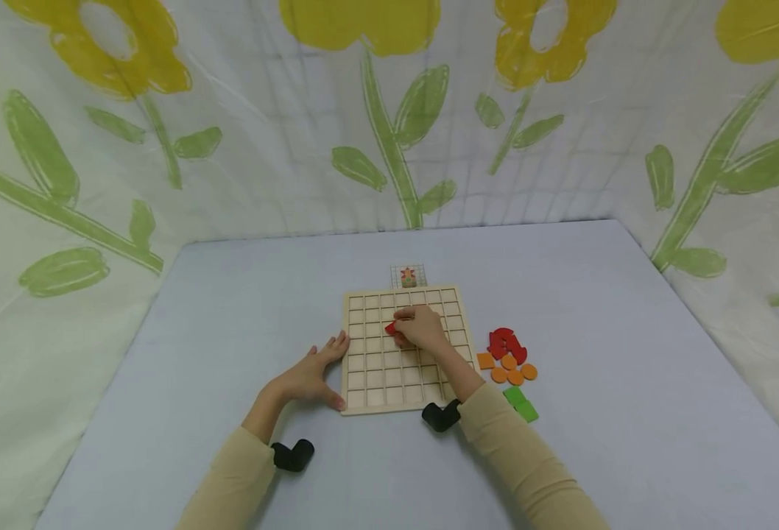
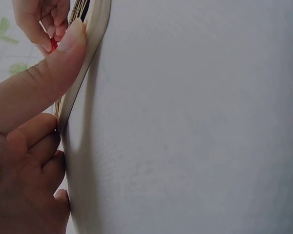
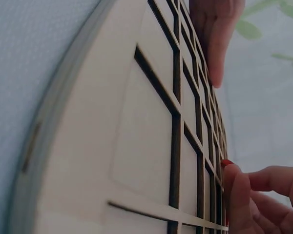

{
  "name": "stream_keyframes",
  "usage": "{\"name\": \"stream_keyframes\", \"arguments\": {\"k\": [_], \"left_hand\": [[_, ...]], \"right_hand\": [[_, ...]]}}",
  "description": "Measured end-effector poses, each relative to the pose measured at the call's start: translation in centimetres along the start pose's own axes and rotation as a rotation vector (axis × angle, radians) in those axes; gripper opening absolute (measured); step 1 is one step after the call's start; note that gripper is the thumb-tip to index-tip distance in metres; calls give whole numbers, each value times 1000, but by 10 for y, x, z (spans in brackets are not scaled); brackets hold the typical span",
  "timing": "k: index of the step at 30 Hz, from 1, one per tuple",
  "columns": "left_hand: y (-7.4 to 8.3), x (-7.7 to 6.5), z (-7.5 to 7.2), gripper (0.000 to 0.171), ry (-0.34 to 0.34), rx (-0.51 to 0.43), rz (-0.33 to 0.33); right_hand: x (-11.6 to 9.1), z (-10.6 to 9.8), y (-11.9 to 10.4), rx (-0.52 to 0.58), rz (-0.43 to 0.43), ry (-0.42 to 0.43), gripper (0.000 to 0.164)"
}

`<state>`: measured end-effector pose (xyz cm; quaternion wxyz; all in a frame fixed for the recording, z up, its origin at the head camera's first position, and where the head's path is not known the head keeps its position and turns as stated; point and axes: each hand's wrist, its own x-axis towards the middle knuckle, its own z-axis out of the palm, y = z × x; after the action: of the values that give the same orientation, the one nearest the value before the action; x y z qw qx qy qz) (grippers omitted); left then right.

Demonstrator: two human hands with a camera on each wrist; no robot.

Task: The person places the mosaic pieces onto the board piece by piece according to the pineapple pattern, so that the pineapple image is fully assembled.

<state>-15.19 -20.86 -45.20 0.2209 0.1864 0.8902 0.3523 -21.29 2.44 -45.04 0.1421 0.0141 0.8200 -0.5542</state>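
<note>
A square wooden grid board (image 1: 375,379) lies flat on the table. My right hand (image 1: 420,327) is over its upper middle, pinching a small red piece (image 1: 390,328) between thumb and fingers. In the right wrist view, the red piece (image 3: 226,162) peeks out at the fingertips, close to the grid; the hand hides most of it. My left hand (image 1: 310,379) rests at the board's left edge with fingers spread. In the left wrist view, the left thumb (image 2: 63,63) lies along the board's rim (image 2: 98,29).
Right of the board lie several red pieces (image 1: 497,346), several orange pieces (image 1: 485,361) and green squares (image 1: 526,411), partly behind the right sleeve. A small gridded card (image 1: 408,277) with a coloured figure sits at the board's far edge. A flower-patterned curtain (image 1: 244,184) hangs behind the table.
</note>
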Motion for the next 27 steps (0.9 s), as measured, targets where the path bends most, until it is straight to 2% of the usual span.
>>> {"name": "stream_keyframes", "arguments": {"k": [2, 5, 9, 13, 21, 27], "left_hand": [[0, 0, 0, 115, 0, 4, -4], [0, 1, 0, 115, -1, 6, -12], [1, 1, 0, 115, -5, 1, -18], [2, 1, 0, 115, -8, -4, -19], [4, -1, 1, 115, -6, -7, -6], [4, -1, 0, 116, -6, -7, -12]], "right_hand": [[0, 1, 0, 18, 0, -2, 25], [0, 2, 1, -31, -39, 8, 21], [0, 4, 1, -146, -128, 29, 16], [0, 5, 1, -224, -175, 43, 15], [4, 9, 0, -331, -209, 121, 9], [7, 8, -2, -381, -204, 106, 8]]}}
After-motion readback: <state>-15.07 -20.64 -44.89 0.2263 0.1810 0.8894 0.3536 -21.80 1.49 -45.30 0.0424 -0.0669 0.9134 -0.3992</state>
